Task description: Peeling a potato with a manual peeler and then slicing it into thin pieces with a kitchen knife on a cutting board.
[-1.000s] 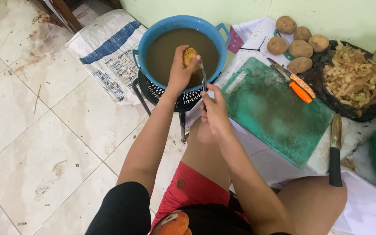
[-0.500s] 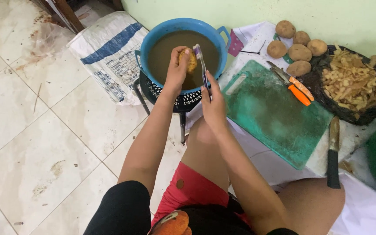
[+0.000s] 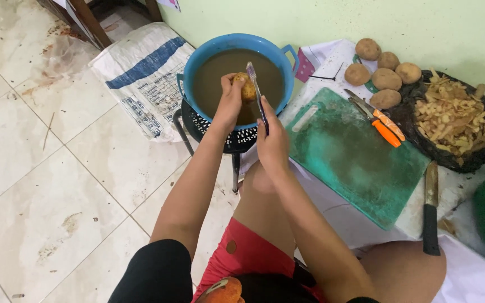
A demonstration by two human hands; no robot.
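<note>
You are mid-scrub: your left hand (image 3: 228,104) grips the potato (image 3: 246,88) over the blue basin (image 3: 287,67) (murky water), and your right hand (image 3: 270,140) clamps the toothbrush (image 3: 255,92) against it. Next, probably turn the potato.

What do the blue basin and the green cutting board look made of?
Blue basin: likely moulded plastic, with a smooth, slightly glossy rim and an integral side handle. Green cutting board: probably plastic too, matte, its surface dulled and smeared with pale scuffs. The look alone cannot confirm either.
</note>
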